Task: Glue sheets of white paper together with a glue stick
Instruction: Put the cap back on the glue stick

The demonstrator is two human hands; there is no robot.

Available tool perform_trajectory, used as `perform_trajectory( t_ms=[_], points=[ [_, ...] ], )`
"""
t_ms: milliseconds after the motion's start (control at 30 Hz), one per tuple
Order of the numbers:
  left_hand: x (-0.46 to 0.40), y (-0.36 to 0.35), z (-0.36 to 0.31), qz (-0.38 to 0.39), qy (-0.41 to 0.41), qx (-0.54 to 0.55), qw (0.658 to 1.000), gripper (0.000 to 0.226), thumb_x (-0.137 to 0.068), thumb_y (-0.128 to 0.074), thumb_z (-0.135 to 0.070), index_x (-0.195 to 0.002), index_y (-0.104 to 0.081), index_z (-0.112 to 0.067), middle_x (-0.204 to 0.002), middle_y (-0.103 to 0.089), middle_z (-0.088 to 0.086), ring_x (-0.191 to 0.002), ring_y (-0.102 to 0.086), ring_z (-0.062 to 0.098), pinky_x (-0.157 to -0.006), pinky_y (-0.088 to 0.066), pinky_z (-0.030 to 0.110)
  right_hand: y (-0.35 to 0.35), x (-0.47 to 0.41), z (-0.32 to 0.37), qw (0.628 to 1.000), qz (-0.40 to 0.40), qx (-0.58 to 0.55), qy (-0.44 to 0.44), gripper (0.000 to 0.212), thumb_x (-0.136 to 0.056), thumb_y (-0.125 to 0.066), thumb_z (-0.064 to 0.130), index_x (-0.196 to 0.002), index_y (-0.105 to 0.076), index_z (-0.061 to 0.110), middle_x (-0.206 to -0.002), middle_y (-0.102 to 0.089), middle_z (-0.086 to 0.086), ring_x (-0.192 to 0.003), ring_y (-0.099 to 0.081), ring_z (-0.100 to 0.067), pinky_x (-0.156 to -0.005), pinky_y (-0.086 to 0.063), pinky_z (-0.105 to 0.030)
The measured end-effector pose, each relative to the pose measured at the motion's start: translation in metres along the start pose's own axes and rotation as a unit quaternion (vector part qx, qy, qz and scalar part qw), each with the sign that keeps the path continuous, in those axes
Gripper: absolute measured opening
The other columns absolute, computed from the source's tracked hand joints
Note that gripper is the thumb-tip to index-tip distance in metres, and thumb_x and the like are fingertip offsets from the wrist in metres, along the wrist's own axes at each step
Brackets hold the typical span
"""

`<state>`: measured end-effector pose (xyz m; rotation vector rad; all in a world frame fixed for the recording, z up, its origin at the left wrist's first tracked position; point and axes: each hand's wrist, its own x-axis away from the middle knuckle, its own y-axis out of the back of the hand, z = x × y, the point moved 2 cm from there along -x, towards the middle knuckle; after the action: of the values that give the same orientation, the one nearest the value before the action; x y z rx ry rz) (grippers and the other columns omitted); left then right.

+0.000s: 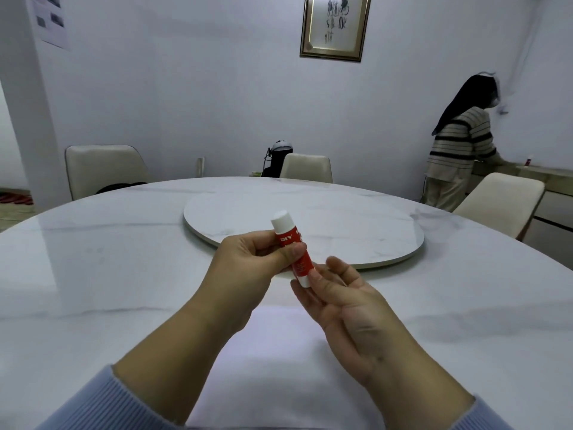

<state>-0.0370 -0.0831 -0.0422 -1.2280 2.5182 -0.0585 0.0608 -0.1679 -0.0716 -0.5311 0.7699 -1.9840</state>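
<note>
Your left hand (254, 256) grips the glue stick (293, 248) around its red middle, fingers and thumb curled round it, holding it tilted above the table (93, 274) with the white cap pointing up and away. Your right hand (344, 302) pinches the stick's white lower end between thumb and fingertips (cap on). The white paper (279, 367) lies flat on the table beneath both wrists. The turntable (356, 225) sits just beyond.
</note>
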Motion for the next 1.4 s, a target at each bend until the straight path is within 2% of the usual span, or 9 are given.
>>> perform_trajectory(
  t_ms=[133,300,400,567,700,867,1133,1267,1400],
  points=[
    [0.001,0.001,-0.001,0.002,0.008,0.013,1.0,0.009,-0.077,-0.068,-0.006,-0.081,-0.073,-0.012,-0.079,-0.077,0.003,-0.076,-0.073,0.015,-0.075,-0.059,0.021,0.0,0.003,-0.002,0.995,0.01,0.043,-0.086,0.038,-0.077,-0.062,0.028,-0.094,-0.061,-0.006,-0.066,-0.068,-0.015,-0.05,-0.064,-0.016,-0.049,-0.055,-0.02],
    [0.002,0.001,-0.004,0.012,0.005,0.022,1.0,0.009,-0.075,-0.068,-0.006,-0.079,-0.073,-0.012,-0.078,-0.077,0.004,-0.074,-0.073,0.014,-0.072,-0.059,0.02,0.0,0.002,0.0,1.0,0.009,0.019,-0.011,0.031,-0.06,-0.07,0.002,-0.09,-0.061,0.0,-0.079,-0.068,-0.014,-0.073,-0.069,-0.023,-0.07,-0.061,-0.026],
    [0.002,0.003,-0.006,0.016,-0.004,0.014,1.0,0.013,-0.066,-0.072,-0.015,-0.079,-0.073,-0.014,-0.079,-0.077,0.002,-0.075,-0.073,0.013,-0.072,-0.058,0.019,-0.003,0.006,-0.003,0.996,0.011,0.018,-0.086,0.047,-0.073,-0.066,0.033,-0.099,-0.062,-0.006,-0.072,-0.069,-0.017,-0.055,-0.068,-0.019,-0.051,-0.058,-0.021],
    [0.0,0.005,-0.007,0.016,0.002,0.042,0.999,0.017,-0.063,-0.07,-0.016,-0.079,-0.073,-0.01,-0.076,-0.076,0.004,-0.072,-0.073,0.013,-0.07,-0.058,0.019,-0.003,0.004,-0.003,1.0,0.016,-0.01,-0.014,0.034,-0.063,-0.068,0.005,-0.095,-0.061,-0.004,-0.073,-0.072,-0.015,-0.06,-0.071,-0.018,-0.059,-0.06,-0.021],
    [0.0,0.006,-0.006,0.016,0.012,0.048,0.999,0.02,-0.062,-0.069,-0.017,-0.08,-0.073,-0.008,-0.076,-0.076,0.005,-0.072,-0.073,0.014,-0.068,-0.058,0.019,-0.005,0.005,-0.007,0.995,0.022,-0.009,-0.094,0.049,-0.072,-0.065,0.034,-0.101,-0.061,-0.006,-0.067,-0.068,-0.015,-0.05,-0.065,-0.016,-0.046,-0.055,-0.019],
    [0.001,0.005,-0.005,0.025,0.017,0.053,0.998,0.027,-0.058,-0.068,-0.02,-0.081,-0.073,-0.008,-0.077,-0.076,0.006,-0.072,-0.073,0.015,-0.067,-0.058,0.019,-0.002,0.003,-0.005,1.0,0.019,0.017,-0.007,0.027,-0.061,-0.069,0.005,-0.086,-0.062,-0.001,-0.071,-0.067,-0.014,-0.056,-0.068,-0.017,-0.057,-0.058,-0.019],
    [0.0,0.007,-0.004,0.024,0.011,0.044,0.999,0.024,-0.06,-0.068,-0.019,-0.081,-0.073,-0.007,-0.075,-0.076,0.006,-0.071,-0.073,0.014,-0.064,-0.057,0.018,-0.002,0.002,-0.006,1.0,0.015,-0.007,-0.004,0.039,-0.064,-0.066,0.01,-0.099,-0.06,-0.007,-0.076,-0.07,-0.018,-0.056,-0.07,-0.018,-0.054,-0.058,-0.02],
    [-0.002,0.008,-0.001,0.014,0.019,0.044,0.999,0.027,-0.059,-0.068,-0.022,-0.083,-0.073,-0.008,-0.078,-0.077,0.005,-0.075,-0.074,0.015,-0.069,-0.059,0.02,0.002,0.001,-0.002,0.981,0.018,0.147,0.126,0.039,-0.062,-0.071,-0.016,-0.069,-0.046,0.013,-0.068,-0.07,-0.005,-0.071,-0.068,-0.021,-0.074,-0.053,-0.03],
    [-0.006,0.011,0.005,0.001,0.04,0.04,0.998,0.015,-0.077,-0.067,-0.017,-0.087,-0.072,-0.007,-0.081,-0.075,0.005,-0.08,-0.071,0.017,-0.08,-0.057,0.026,0.019,-0.017,0.016,0.897,0.023,0.413,0.155,0.042,-0.067,-0.075,-0.007,-0.09,-0.059,0.024,-0.106,-0.063,-0.002,-0.101,-0.06,-0.019,-0.086,-0.052,-0.035]
  ],
)
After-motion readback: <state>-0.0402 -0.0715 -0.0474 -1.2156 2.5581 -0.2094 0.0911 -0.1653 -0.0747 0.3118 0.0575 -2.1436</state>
